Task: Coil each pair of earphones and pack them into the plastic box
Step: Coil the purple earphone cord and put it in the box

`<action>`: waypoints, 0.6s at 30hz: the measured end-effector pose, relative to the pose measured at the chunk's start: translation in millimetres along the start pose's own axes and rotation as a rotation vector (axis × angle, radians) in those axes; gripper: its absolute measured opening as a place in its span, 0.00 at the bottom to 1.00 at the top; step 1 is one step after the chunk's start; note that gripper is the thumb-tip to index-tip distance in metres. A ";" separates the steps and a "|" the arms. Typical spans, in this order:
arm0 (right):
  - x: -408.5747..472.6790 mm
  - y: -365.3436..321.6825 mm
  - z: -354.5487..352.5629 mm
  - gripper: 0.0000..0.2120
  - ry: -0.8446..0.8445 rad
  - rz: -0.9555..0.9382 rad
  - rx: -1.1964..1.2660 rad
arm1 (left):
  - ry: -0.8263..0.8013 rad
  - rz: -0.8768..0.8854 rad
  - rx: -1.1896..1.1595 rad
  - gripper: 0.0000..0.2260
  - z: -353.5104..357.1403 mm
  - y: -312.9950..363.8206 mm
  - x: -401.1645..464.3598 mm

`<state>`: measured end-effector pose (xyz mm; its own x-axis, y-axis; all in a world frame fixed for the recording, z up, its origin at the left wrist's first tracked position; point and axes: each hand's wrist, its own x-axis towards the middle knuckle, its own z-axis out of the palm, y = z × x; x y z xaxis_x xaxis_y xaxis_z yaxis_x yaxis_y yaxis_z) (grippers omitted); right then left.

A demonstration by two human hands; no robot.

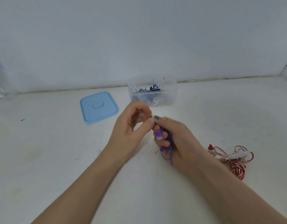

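- We see a pale tabletop (58,159) running back to a wall (139,38), with bare surface to the left of the forearms and in front of the clear plastic box (153,97).
- The box stands near the wall, lidless, with white and dark earphones inside; its blue lid (99,107) lies flat just to its left.
- The purple earphones (165,143) sit bundled in our right hand (176,139), whose fingers curl round them, the jack poking out below.
- Our left hand (131,125) pinches at the bundle's top, thumb meeting the right thumb.
- Red-and-white earphones (234,160) lie tangled to the right.
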<state>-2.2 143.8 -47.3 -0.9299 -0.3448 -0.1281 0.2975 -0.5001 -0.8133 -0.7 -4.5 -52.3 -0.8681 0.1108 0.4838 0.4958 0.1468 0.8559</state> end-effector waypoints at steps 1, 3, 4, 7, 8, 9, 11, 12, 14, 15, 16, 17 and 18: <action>-0.1 -0.7 0.0 0.15 -0.008 0.020 0.029 | 0.002 0.018 0.013 0.06 0.3 0.4 -0.2; -1.0 -2.1 -0.2 0.14 -0.026 0.075 0.112 | -0.013 0.083 0.093 0.06 -0.4 -0.2 -0.4; -1.4 -2.5 0.4 0.12 -0.041 0.100 0.156 | -0.012 0.117 0.142 0.07 -1.4 -1.0 -0.3; -2.2 -2.7 1.0 0.08 -0.060 0.131 0.226 | 0.013 0.178 0.209 0.04 -3.6 -4.9 0.7; -2.0 -2.4 0.5 0.08 -0.055 0.142 0.236 | 0.016 0.182 0.200 0.02 -4.1 -6.5 0.7; -1.9 -2.5 0.1 0.09 -0.051 0.152 0.244 | 0.016 0.180 0.188 0.01 -4.4 -8.1 0.7; -2.2 -3.1 -0.8 0.09 -0.048 0.164 0.257 | 0.013 0.177 0.177 0.01 -4.1 -9.9 0.7; -2.0 -3.1 -1.0 0.09 -0.047 0.167 0.265 | 0.006 0.180 0.177 0.01 -4.4 -10.4 0.8; -1.9 -4.2 -1.4 0.07 -0.036 0.163 0.296 | -0.011 0.187 0.179 0.01 -3.5 -9.3 1.7; -1.8 -4.2 -1.3 0.06 -0.033 0.163 0.319 | -0.020 0.194 0.189 0.02 -3.6 -8.7 2.2; -1.8 -4.5 -0.9 0.05 -0.036 0.162 0.338 | -0.025 0.205 0.206 0.02 -4.2 -8.3 2.9; -2.1 -4.6 -0.3 0.04 -0.043 0.162 0.349 | -0.030 0.218 0.228 0.03 -4.9 -7.6 3.1; -2.7 -5.0 -0.2 0.04 -0.051 0.160 0.350 | -0.030 0.228 0.254 0.03 -5.1 -6.7 3.1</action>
<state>-1.2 147.3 -43.0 -0.8566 -0.4749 -0.2018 0.5016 -0.6749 -0.5412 -6.8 -10.1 -55.6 -0.7349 0.1973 0.6488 0.6705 0.3547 0.6516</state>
